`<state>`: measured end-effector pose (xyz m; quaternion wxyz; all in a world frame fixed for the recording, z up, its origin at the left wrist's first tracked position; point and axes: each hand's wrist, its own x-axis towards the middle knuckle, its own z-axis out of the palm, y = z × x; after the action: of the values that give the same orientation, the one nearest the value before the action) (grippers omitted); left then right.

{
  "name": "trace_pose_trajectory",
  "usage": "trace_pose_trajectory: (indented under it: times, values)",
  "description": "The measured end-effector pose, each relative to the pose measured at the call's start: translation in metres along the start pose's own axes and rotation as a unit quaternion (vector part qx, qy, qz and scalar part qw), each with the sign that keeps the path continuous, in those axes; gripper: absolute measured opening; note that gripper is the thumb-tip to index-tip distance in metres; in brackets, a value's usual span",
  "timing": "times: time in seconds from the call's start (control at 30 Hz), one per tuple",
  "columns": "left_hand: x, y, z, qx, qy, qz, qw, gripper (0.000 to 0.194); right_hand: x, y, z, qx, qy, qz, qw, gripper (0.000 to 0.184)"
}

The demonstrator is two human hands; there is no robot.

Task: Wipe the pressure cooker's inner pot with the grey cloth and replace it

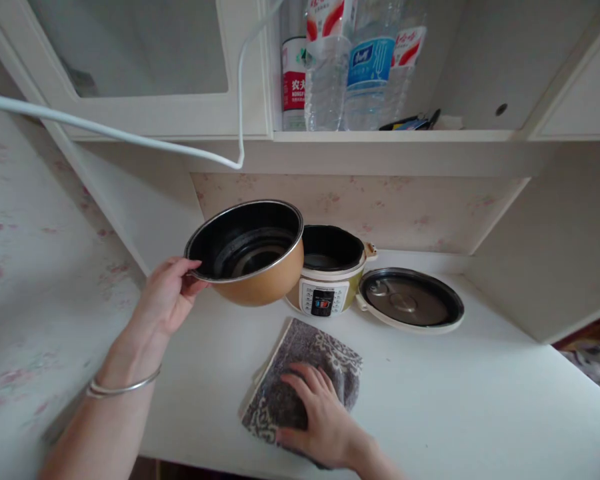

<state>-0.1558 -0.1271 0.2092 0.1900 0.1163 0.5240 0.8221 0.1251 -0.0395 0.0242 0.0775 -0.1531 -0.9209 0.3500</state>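
Pinched by its rim, an inner pot (260, 290) with a gold outside and black inside is held up in my left hand (167, 297). The pot tilts toward me above the white counter. Behind and to its right stands the pressure cooker body (325, 293), its top uncovered. The cooker's round lid (410, 300) lies upside down to the right, beside the body. My right hand (323, 413) rests on a folded grey patterned towel (300, 340), fingers spread over the cloth. Whether those fingers grip any of it is not visible.
A white cable (130, 133) hangs across the upper left. Overhead, an open cabinet shelf (475, 135) holds several plastic bottles (373, 73). A cabinet door (250, 107) is at upper left. Side panels flank the white counter (430, 400), whose front edge runs near the bottom.
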Motion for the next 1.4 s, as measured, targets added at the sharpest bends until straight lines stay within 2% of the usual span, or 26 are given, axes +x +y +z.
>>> trace_pose_trajectory:
  times: [0.07,0.17,0.3,0.43,0.57,0.7,0.97,1.1,1.17,1.27,1.33,1.4]
  values:
    - [-0.012,-0.005,-0.023,0.0,0.027,0.009,1.0,0.019,-0.001,0.003,0.017,-0.07,-0.045,-0.001,0.997,0.09]
    - [-0.031,-0.019,-0.054,0.012,0.064,0.016,0.998,0.021,-0.008,0.015,0.029,-0.138,-0.055,-0.004,0.989,0.085]
    - [-0.054,-0.045,-0.085,0.025,0.102,0.002,0.994,0.031,-0.023,0.035,0.02,-0.209,-0.011,0.02,0.978,0.075]
    - [-0.07,-0.073,-0.103,0.048,0.115,-0.032,0.992,0.032,-0.043,0.055,0.002,-0.259,0.045,0.051,0.963,0.07]
    - [-0.08,-0.095,-0.109,0.062,0.12,-0.069,0.988,0.029,-0.061,0.066,-0.008,-0.248,0.044,0.058,0.966,0.078]
    - [-0.084,-0.109,-0.109,0.061,0.107,-0.098,0.988,0.028,-0.066,0.07,-0.008,-0.233,0.033,0.068,0.969,0.079]
    - [-0.085,-0.123,-0.106,0.058,0.069,-0.117,0.989,0.032,-0.056,0.07,0.003,-0.2,0.098,0.081,0.971,0.054]
    - [-0.089,-0.125,-0.104,0.041,0.045,-0.126,0.99,0.033,-0.048,0.074,-0.007,-0.114,0.152,0.133,0.973,0.048]
    - [-0.092,-0.125,-0.104,0.045,0.035,-0.129,0.99,0.033,-0.043,0.075,-0.022,-0.03,0.211,0.209,0.954,0.046]
    - [-0.096,-0.125,-0.108,0.08,0.025,-0.134,0.987,0.035,-0.037,0.068,-0.055,0.171,0.315,0.301,0.884,0.05]
    - [-0.096,-0.125,-0.112,0.128,0.009,-0.132,0.983,0.036,-0.033,0.053,-0.08,0.323,0.363,0.3,0.821,0.057]
    - [-0.096,-0.126,-0.116,0.183,-0.006,-0.121,0.976,0.036,-0.027,0.03,-0.101,0.426,0.389,0.283,0.766,0.064]
